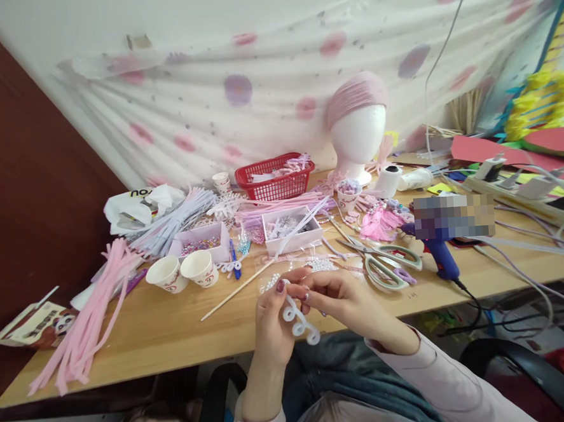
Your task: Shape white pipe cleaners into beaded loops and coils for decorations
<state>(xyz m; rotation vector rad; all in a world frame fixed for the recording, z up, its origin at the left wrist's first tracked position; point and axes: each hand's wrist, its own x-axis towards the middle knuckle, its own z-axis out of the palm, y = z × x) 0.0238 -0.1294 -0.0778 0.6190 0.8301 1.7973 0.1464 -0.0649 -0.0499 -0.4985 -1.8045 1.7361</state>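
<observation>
Just in front of the table edge, a white fuzzy pipe cleaner (299,329) curled into several small loops hangs from my fingers. My left hand (272,320) grips it between thumb and fingers. My right hand (337,297) meets the left one from the other side, its thumb and forefinger pinched at the piece's upper end. The fingers hide that end. Behind my hands lie white pearl beads (322,264) and a thin wooden stick (239,290). Scissors with pale green handles (386,271) rest to the right of my right hand.
Two paper cups (164,275) and pink pipe cleaners (90,312) are on the left. Small boxes (293,239) and a red basket (275,187) sit farther back, beside a white foam head (359,136). A blue glue gun (440,258) and cables (529,272) occupy the right.
</observation>
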